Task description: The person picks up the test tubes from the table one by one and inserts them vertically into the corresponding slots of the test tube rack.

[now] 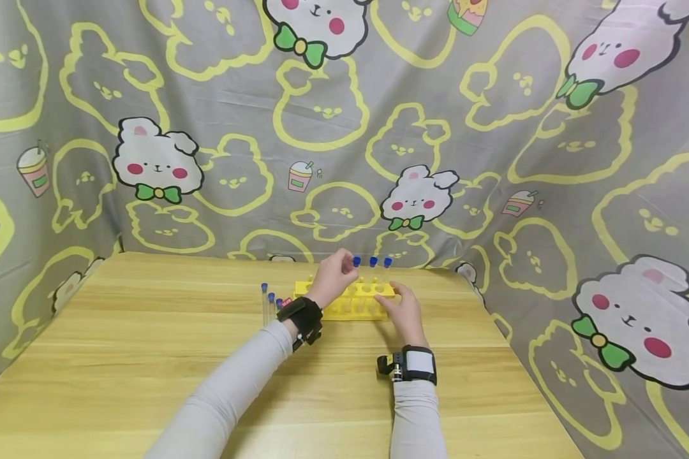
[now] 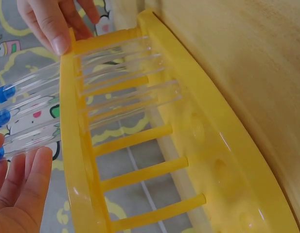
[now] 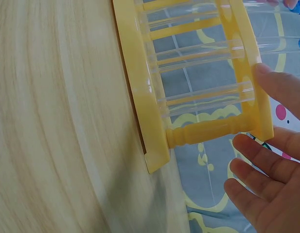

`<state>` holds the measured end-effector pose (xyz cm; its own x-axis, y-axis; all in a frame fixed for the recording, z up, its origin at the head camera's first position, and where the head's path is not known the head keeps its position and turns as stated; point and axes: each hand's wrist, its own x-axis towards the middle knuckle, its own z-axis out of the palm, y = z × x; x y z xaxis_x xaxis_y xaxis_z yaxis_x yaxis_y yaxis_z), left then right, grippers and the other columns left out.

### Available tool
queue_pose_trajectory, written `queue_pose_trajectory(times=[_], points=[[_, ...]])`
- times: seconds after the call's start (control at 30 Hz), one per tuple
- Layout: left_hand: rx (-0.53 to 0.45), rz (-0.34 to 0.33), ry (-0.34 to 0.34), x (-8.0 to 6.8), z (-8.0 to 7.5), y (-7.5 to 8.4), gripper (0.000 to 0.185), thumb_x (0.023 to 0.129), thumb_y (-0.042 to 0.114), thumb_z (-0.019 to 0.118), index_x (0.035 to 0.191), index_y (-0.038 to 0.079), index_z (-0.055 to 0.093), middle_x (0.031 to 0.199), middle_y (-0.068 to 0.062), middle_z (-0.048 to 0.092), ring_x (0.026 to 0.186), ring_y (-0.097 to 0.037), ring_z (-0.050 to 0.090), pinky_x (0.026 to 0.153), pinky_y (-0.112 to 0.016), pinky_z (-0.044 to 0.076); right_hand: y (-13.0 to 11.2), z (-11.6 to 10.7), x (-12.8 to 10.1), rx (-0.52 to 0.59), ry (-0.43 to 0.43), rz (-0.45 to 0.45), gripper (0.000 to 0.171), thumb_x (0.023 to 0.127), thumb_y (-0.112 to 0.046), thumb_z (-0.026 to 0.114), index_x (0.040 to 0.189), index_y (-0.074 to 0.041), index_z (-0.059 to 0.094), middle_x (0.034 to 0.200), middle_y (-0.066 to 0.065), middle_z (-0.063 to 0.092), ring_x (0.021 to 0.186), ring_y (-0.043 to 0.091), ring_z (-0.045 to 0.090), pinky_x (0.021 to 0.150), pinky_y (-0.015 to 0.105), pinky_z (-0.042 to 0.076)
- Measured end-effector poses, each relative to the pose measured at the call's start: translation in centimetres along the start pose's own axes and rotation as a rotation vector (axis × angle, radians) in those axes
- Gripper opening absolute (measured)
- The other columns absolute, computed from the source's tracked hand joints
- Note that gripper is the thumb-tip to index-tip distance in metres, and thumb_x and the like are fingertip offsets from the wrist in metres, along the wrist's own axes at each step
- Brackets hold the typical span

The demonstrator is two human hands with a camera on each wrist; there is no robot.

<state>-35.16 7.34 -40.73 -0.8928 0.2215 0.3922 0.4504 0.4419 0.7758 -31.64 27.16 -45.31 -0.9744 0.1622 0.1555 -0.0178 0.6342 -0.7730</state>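
A yellow test tube rack stands on the table with three clear test tubes in neighbouring holes near its right end. Blue caps top these tubes. My left hand reaches over the rack and pinches the leftmost of the three at its capped end, as the left wrist view shows. At the rack's right end, my right hand holds the upper rail, thumb on its edge and forefinger beneath. The other fingers of that hand spread loosely beside the end post.
Left of the rack are several more test tubes with blue caps, partly hidden by my left wrist. A small red label shows beside them. Behind the wooden table hangs a patterned grey curtain.
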Motion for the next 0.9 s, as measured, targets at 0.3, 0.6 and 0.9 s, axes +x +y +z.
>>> queue_pose_trajectory(times=[0.3,0.6,0.9], points=[[-0.008,0.0,0.017,0.1,0.6,-0.3,0.025,0.088,0.012,0.064,0.111,0.006,0.059,0.1,-0.007,0.068,0.091,-0.019,0.065,0.083,-0.03,0.056,-0.1,0.0,0.0,0.021,-0.013,0.013,0.064,0.088,-0.033,0.07,0.141,-0.005,0.046,0.143,0.021,0.048,0.134,0.038,0.043,0.112,0.054,0.036],[-0.004,0.015,-0.005,-0.6,-0.1,-1.2,0.024,0.088,0.011,0.063,0.111,0.007,0.059,0.099,-0.008,0.066,0.091,-0.02,0.064,0.082,-0.031,0.055,0.1,0.1,0.0,0.026,-0.017,0.002,0.064,0.089,-0.032,0.069,0.142,-0.005,0.045,0.144,0.021,0.047,0.135,0.039,0.042,0.112,0.054,0.036],[-0.003,-0.031,0.007,-1.6,-3.5,-2.5,0.026,0.09,0.013,0.064,0.114,0.006,0.058,0.102,-0.008,0.065,0.093,-0.021,0.063,0.085,-0.035,0.054,-0.1,0.1,-0.2,0.031,-0.025,0.012,0.066,0.089,-0.034,0.068,0.144,-0.006,0.044,0.146,0.02,0.045,0.137,0.039,0.04,0.113,0.054,0.034]])
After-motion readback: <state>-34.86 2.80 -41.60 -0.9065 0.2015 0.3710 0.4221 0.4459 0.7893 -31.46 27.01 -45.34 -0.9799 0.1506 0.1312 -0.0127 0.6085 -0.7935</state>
